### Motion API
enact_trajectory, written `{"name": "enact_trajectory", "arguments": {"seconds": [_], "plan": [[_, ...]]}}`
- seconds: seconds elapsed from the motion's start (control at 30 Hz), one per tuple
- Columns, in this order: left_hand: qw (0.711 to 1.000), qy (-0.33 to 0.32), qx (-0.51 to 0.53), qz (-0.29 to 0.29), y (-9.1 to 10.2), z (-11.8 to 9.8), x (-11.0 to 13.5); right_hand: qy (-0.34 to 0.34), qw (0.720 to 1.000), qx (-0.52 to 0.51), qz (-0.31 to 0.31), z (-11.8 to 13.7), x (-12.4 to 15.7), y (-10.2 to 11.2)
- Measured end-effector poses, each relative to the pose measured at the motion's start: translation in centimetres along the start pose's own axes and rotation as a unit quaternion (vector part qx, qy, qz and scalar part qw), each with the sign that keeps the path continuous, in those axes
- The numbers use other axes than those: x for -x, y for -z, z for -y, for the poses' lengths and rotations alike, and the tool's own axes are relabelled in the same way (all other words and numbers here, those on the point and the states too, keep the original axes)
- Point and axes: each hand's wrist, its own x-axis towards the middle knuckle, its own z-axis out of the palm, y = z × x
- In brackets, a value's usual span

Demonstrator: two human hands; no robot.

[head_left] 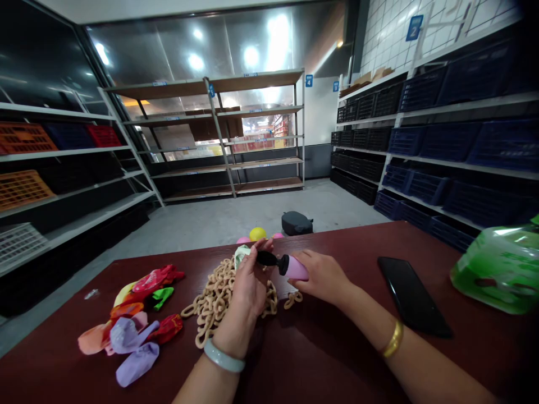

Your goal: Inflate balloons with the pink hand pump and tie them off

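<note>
My right hand (320, 275) is wrapped round the pink barrel of a balloon hand pump (297, 269). The pump's black tapered end (267, 258) points left into my left hand (248, 280). At the left fingers is a pale green balloon (241, 255), pinched near that black end; the exact contact is partly hidden. Below and behind the left hand lies a heap of beige loops (214, 297), with a few loose beige loops (292, 299) to the right. Uninflated balloons lie on the left: lilac (137, 365), red (158, 280), green (163, 297) and peach (93, 338).
The dark red table (328, 359) carries a black phone-like slab (415, 294) and a jug of green liquid (501, 269) at right. Past its far edge are a yellow balloon (257, 234), pink balloons and a dark grey object (297, 223) on the floor. Shelves with crates line the walls.
</note>
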Motion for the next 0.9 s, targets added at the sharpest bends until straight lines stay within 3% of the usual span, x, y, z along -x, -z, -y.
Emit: {"name": "enact_trajectory", "arguments": {"seconds": [0.17, 0.47, 0.6, 0.7, 0.9], "plan": [[0.995, -0.089, 0.021, -0.036, 0.1, -0.7, -0.7, -0.002, 1.000, 0.001, 0.015, 0.0, 0.0, -0.3], [0.994, -0.095, 0.045, -0.039, -0.1, -1.4, -0.5, -0.006, 1.000, 0.014, 0.006, -0.3, 0.0, -0.7], [0.988, -0.143, 0.015, -0.058, 0.4, -1.0, -0.9, -0.001, 1.000, 0.026, -0.003, -0.3, 0.1, -0.7], [0.985, -0.171, -0.007, -0.039, 0.8, -0.4, -1.2, 0.000, 0.999, 0.032, -0.006, -0.4, 0.1, -0.6], [0.988, -0.152, -0.013, -0.036, 0.3, 0.1, -1.0, 0.005, 1.000, 0.027, -0.008, -0.5, 0.1, -0.5]]}}
